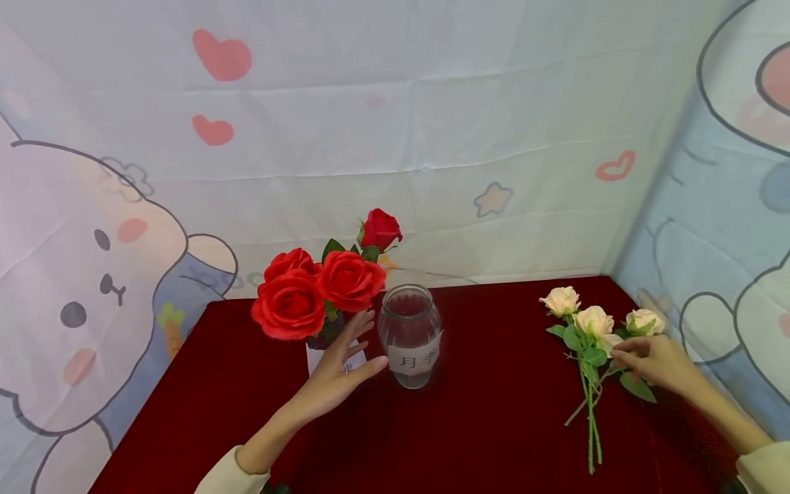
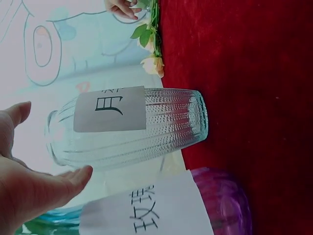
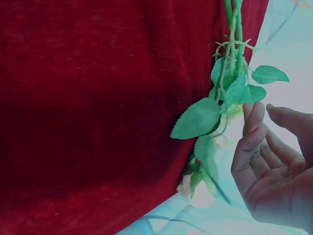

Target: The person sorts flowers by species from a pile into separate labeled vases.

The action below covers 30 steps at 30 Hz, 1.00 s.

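Observation:
My left hand [image 1: 336,374] reaches between two vases with its fingers spread and nothing held. To its right stands a clear glass vase [image 1: 404,329] with a paper label; in the left wrist view the thumb and fingers lie beside this ribbed vase [image 2: 117,154]. Just behind the hand is a purple vase [image 2: 234,200], also labelled, holding several red roses [image 1: 290,305]. At the right, cream roses [image 1: 594,321] with green stems lie on the table. My right hand [image 1: 663,363] is at their blossoms, fingers loosely bent; the right wrist view shows a gap between thumb and fingertips [image 3: 254,115].
A dark red cloth [image 1: 494,412] covers the table. Behind it hangs a pale printed curtain [image 1: 494,123] with hearts and cartoon animals, which also runs along the right side. The cream roses' stems [image 1: 590,425] point toward the front edge.

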Motion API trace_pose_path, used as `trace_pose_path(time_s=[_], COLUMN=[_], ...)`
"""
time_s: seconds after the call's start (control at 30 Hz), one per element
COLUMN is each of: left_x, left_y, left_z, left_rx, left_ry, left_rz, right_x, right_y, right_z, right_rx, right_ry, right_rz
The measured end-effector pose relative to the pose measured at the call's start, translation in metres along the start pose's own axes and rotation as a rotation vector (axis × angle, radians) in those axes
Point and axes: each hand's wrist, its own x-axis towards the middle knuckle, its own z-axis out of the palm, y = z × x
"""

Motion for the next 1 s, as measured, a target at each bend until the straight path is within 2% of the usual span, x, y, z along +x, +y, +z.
trace_pose_path(time_s=[0.2, 0.33, 0.57, 0.77, 0.83, 1.0], left_x=[0.016, 0.023, 0.033, 0.038, 0.039, 0.041], left_y=[-0.004, -0.005, -0.005, -0.005, -0.005, -0.003], left_z=[0.006, 0.008, 0.013, 0.015, 0.016, 0.016], left_rx=[-0.017, -0.028, -0.034, -0.057, -0.060, -0.063], left_ry=[0.061, 0.076, 0.050, 0.059, 0.059, 0.069], left_rz=[0.026, 0.023, 0.004, -0.013, -0.014, -0.011], right_x=[-0.004, -0.007, -0.003, 0.010, 0.013, 0.021], right_y=[0.006, 0.016, 0.036, 0.046, 0.047, 0.048], right_z=[-0.003, 0.002, 0.014, 0.016, 0.016, 0.015], right_rx=[-0.013, -0.039, 0.001, -0.059, -0.032, 0.130], right_ry=[-0.034, -0.026, 0.016, 0.105, 0.107, 0.073], right_rz=[0.133, 0.182, 0.200, 0.187, 0.210, 0.300])
